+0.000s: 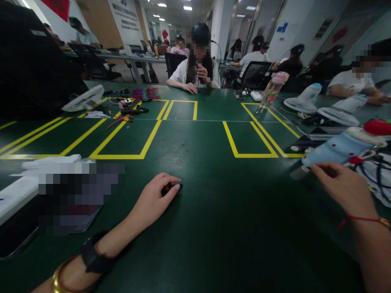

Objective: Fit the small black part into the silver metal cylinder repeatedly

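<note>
My left hand [157, 195] rests on the green table [207, 228], its fingers loosely curled and the thumb close to the index fingertip. Nothing shows between them. To its left lie a dark phone-like slab [88, 215], partly blurred out, and a white object [21, 191]. On the right side, my right hand [345, 185] has thumb and index finger pinched together at the near end of a light-blue bottle [336, 146] with red dots. Whether the fingers touch the bottle or hold something small cannot be made out.
Yellow tape [119, 156] marks boxes on the table. Wires [146, 94] and a white fan [85, 99] lie back left. A clear bottle [271, 91], more fans [302, 101] and cables [377, 175] are at right. A person [198, 61] sits opposite, others behind.
</note>
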Action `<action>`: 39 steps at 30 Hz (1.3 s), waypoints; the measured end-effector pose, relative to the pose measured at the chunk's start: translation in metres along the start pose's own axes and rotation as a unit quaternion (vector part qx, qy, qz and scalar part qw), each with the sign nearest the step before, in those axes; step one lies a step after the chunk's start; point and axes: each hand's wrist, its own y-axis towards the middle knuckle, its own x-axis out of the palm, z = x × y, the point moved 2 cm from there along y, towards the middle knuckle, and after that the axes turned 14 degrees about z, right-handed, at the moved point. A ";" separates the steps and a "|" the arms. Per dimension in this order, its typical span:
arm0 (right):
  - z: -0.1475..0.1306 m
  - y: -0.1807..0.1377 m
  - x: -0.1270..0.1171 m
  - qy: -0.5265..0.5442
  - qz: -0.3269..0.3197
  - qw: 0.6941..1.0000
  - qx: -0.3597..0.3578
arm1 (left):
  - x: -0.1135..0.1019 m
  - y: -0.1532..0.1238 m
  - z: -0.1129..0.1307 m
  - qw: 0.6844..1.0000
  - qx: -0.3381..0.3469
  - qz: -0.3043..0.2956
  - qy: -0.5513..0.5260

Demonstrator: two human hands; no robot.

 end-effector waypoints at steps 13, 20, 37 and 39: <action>0.003 -0.002 0.002 0.041 0.016 0.999 0.000 | -0.002 0.000 0.000 1.000 -0.002 -0.002 0.001; 0.001 -0.005 -0.005 0.065 0.027 0.996 0.049 | -0.003 -0.001 0.003 1.000 0.001 -0.003 0.003; -0.001 -0.020 0.004 0.241 -0.007 0.960 0.143 | -0.003 -0.001 0.000 1.000 -0.001 -0.005 0.000; -0.004 -0.025 0.005 0.222 -0.012 0.965 0.137 | -0.003 -0.001 -0.001 1.000 -0.001 -0.006 0.001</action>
